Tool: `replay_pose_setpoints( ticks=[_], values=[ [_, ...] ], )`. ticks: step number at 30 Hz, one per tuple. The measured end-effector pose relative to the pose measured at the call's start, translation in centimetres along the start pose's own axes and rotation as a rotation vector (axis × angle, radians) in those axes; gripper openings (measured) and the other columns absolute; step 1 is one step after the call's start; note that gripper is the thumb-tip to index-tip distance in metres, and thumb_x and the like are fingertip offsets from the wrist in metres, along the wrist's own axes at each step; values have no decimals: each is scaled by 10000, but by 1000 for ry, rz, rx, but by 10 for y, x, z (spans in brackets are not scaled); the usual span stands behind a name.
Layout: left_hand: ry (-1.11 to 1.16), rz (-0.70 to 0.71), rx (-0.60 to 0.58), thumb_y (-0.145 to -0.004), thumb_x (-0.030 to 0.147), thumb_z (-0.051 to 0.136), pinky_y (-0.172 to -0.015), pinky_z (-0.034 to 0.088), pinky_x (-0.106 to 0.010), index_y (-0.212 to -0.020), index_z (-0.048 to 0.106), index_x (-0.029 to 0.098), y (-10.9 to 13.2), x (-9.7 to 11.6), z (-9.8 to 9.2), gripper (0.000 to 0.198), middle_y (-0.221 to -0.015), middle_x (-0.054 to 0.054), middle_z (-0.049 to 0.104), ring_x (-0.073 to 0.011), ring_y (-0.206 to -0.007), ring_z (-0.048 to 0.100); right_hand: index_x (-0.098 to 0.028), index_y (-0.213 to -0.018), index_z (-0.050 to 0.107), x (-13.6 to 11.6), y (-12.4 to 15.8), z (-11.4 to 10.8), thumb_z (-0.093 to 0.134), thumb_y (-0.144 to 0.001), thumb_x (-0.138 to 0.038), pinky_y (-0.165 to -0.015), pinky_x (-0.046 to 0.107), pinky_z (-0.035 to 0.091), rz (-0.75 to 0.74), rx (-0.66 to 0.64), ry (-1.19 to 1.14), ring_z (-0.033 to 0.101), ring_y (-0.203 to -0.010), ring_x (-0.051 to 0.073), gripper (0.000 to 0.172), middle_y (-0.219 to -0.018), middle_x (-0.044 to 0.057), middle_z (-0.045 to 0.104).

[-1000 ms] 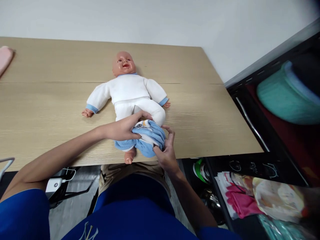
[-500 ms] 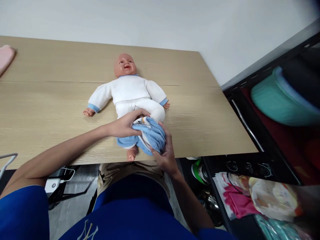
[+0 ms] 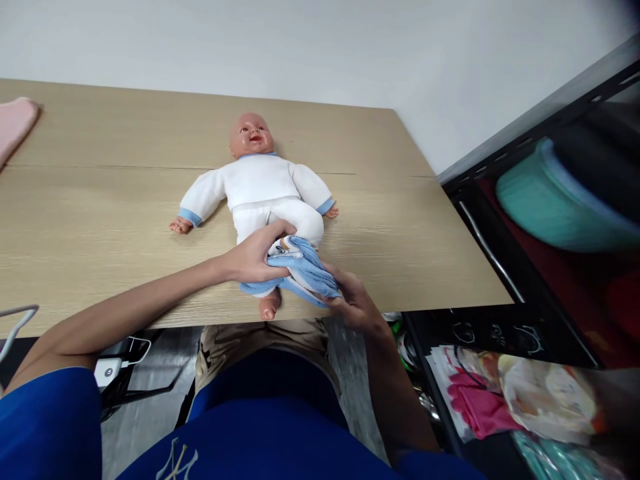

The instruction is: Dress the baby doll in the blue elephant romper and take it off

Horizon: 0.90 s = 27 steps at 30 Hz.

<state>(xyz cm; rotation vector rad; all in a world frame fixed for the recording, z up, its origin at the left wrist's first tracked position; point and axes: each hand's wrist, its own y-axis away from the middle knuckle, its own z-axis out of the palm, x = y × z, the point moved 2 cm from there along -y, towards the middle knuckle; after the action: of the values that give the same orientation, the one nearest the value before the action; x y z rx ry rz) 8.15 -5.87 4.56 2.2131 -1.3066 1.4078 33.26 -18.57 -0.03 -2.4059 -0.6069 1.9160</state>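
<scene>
A baby doll (image 3: 263, 180) in a white top and white bottoms lies on its back, its head away from me. Blue-and-white baby trousers (image 3: 305, 267) are bunched around its lower legs, and one bare foot (image 3: 270, 305) pokes out of a leg opening near the table edge. My left hand (image 3: 257, 257) pinches the bunched cloth from the left, thumb in front. On the right, my right hand (image 3: 353, 297) grips the other end of the gathered trouser leg. The doll's other foot is hidden by the cloth and my hand.
The doll lies on a light wooden table (image 3: 100, 220). A pink cloth (image 3: 17, 123) is at the far left. To the right stands a black rack (image 3: 480, 230) with a teal basin (image 3: 560, 203), and bags with a pink item (image 3: 483, 403) lie below it.
My right hand has moved right and slightly up, drawing the bunched trouser leg out to the right. My left hand stays near the same place, still gripping the cloth.
</scene>
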Motion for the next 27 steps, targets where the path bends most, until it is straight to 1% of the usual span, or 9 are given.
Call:
replay_pose_setpoints(
  ticks=[2,4,9,14,16,19,22,25,27],
  values=[
    [23,-5,16,-791,373,757,-1020,595,-453,-1290,601,184,0,-1,0,555,-1194,-86,721,-306,-1097,719,-355,-1576,754,-6,-5,-1,729,-1064,-592,-1308,659,547,17,4,-31,689,-1534,442,565,-1613,56,765],
    [52,-12,37,-793,363,761,-1067,594,-472,-1319,611,175,0,-2,0,578,-1242,-103,740,-322,-1148,731,-337,-1529,774,-10,-11,3,679,-1087,-596,-1260,634,582,37,77,-52,727,-1467,428,521,-1539,68,804],
    [110,-80,88,-912,391,732,-1160,578,-523,-1338,640,178,0,-5,1,485,-1333,-129,774,-357,-1260,737,-313,-1517,655,-12,-17,23,700,-1096,-533,-1075,513,648,81,317,42,786,-1199,328,477,-1396,84,807],
    [166,-97,65,-973,477,770,-1152,599,-548,-1337,651,166,-1,-7,7,493,-1330,-145,784,-368,-1250,754,-303,-1435,610,-20,-22,35,740,-1088,-459,-1070,447,629,116,443,129,767,-1145,277,402,-1303,67,788],
    [177,-69,65,-978,492,798,-1163,602,-545,-1377,635,171,0,-10,8,537,-1355,-151,780,-366,-1272,753,-299,-1426,606,-21,-27,38,731,-1089,-427,-1061,436,641,112,482,94,774,-1137,267,382,-1291,67,790],
    [199,17,40,-998,478,801,-1184,602,-522,-1424,628,171,1,-14,6,553,-1402,-167,776,-361,-1312,751,-288,-1481,598,-14,-31,38,740,-1076,-421,-1062,438,663,66,540,40,788,-1173,270,449,-1338,90,789],
    [213,70,-29,-1013,483,788,-1144,627,-492,-1390,671,172,2,-17,2,503,-1368,-160,809,-342,-1258,778,-278,-1487,640,-3,-29,29,805,-1034,-476,-1089,465,664,1,545,78,783,-1232,302,521,-1381,106,781],
    [188,54,-98,-1046,467,747,-1092,645,-483,-1290,745,195,0,-18,-4,365,-1295,-133,848,-317,-1187,799,-300,-1353,748,4,-28,11,773,-1065,-519,-1092,502,650,-8,460,173,779,-1152,313,363,-1233,76,806],
    [144,50,-122,-1057,444,731,-1045,646,-482,-1175,792,207,-2,-16,-7,272,-1229,-133,860,-305,-1126,799,-302,-1227,813,6,-33,-5,760,-1071,-549,-1148,536,617,-22,347,230,758,-1199,335,297,-1235,86,796]
  ],
)
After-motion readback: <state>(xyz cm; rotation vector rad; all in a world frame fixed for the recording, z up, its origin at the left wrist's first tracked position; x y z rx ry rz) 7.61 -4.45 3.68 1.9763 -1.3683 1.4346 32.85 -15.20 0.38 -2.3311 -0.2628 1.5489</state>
